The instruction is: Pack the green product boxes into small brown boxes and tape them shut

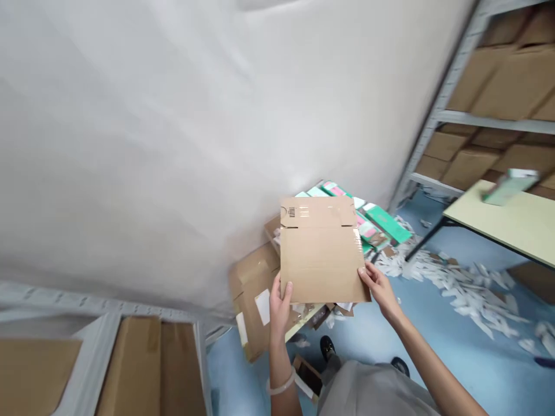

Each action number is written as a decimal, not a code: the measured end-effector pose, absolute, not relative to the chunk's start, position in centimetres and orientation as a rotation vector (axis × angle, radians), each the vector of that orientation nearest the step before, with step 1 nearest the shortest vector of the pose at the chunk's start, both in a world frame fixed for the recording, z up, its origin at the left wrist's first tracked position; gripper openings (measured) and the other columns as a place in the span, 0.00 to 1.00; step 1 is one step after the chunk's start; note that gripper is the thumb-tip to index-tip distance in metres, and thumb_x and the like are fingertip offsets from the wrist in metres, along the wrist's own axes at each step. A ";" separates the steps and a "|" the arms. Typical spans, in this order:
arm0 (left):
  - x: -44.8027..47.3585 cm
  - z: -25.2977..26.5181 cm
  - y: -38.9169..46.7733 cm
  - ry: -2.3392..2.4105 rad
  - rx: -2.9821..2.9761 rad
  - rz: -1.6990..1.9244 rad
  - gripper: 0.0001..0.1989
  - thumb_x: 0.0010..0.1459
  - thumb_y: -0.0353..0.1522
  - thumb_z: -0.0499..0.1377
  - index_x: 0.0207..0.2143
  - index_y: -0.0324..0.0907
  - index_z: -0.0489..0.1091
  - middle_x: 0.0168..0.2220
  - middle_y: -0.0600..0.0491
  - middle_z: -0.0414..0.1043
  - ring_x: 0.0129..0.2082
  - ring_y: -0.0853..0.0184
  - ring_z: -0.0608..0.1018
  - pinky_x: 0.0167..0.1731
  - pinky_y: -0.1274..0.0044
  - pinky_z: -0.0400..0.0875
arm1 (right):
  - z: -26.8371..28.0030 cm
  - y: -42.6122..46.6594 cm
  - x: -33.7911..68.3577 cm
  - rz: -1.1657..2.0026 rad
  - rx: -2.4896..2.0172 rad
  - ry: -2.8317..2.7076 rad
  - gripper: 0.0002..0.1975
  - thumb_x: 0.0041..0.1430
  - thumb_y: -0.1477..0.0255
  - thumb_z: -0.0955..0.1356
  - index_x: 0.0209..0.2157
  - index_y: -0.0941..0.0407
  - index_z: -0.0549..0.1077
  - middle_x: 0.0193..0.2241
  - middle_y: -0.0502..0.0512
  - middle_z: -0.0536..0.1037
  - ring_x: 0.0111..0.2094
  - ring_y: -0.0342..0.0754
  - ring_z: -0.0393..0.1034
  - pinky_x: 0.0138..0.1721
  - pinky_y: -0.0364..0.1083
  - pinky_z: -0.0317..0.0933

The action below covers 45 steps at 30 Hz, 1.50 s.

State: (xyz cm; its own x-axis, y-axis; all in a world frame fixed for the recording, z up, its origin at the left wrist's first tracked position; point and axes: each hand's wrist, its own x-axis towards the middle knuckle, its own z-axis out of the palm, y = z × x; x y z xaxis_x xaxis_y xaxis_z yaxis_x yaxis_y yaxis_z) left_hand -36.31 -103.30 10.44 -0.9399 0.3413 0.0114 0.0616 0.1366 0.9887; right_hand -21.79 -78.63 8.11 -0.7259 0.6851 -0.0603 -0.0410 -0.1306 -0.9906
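Observation:
A flat brown cardboard box is held up in front of me, with slots and a small printed mark along its upper flap. My left hand grips its lower left edge, thumb on the front face. At the lower right edge, my right hand pinches the cardboard between thumb and fingers. Behind the cardboard, partly hidden by it, lie several green and pink boxes. A larger opened carton shows to the left of my left hand.
Metal shelving with brown cartons stands at the right, and another shelf at the lower left. A pale table bears a blurred green box. White scraps litter the blue floor. An open box sits near my feet.

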 end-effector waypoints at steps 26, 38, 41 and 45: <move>-6.6 11.3 -47.8 1.681 1.798 0.824 0.21 0.69 0.34 0.49 0.62 0.46 0.66 0.58 0.49 0.74 0.55 0.58 0.78 0.55 0.65 0.71 | 6.8 -44.2 9.3 1.135 -1.568 -1.383 0.44 0.61 0.47 0.62 0.69 0.60 0.53 0.67 0.69 0.60 0.63 0.59 0.63 0.64 0.58 0.57; -2.2 11.0 -29.9 1.549 2.374 0.506 0.22 0.68 0.27 0.49 0.62 0.44 0.64 0.45 0.47 0.80 0.45 0.58 0.80 0.48 0.64 0.72 | 5.7 -26.5 11.6 1.182 -1.623 -0.893 0.35 0.59 0.55 0.65 0.63 0.59 0.62 0.57 0.68 0.74 0.48 0.57 0.77 0.44 0.54 0.74; -0.7 10.2 -27.4 1.565 2.380 0.484 0.23 0.67 0.25 0.49 0.63 0.44 0.63 0.46 0.48 0.80 0.44 0.59 0.80 0.49 0.64 0.72 | 4.7 -24.0 12.4 1.174 -1.639 -0.859 0.32 0.59 0.58 0.65 0.61 0.59 0.64 0.54 0.67 0.76 0.48 0.57 0.77 0.41 0.53 0.75; 1.5 9.1 -24.4 1.611 2.270 0.545 0.22 0.69 0.29 0.48 0.64 0.45 0.61 0.49 0.48 0.78 0.47 0.60 0.79 0.49 0.66 0.71 | 4.4 -20.3 14.3 1.147 -1.654 -0.969 0.31 0.59 0.59 0.63 0.61 0.58 0.64 0.51 0.64 0.79 0.46 0.55 0.77 0.41 0.52 0.74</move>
State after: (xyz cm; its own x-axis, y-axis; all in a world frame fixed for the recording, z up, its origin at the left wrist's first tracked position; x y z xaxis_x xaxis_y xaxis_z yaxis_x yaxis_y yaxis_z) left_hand 1.53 -24.40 9.13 0.2980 0.9457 0.1297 0.8304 -0.3238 0.4534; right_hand 14.26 -20.25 4.37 0.2700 0.9236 -0.2722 0.1140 -0.3114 -0.9434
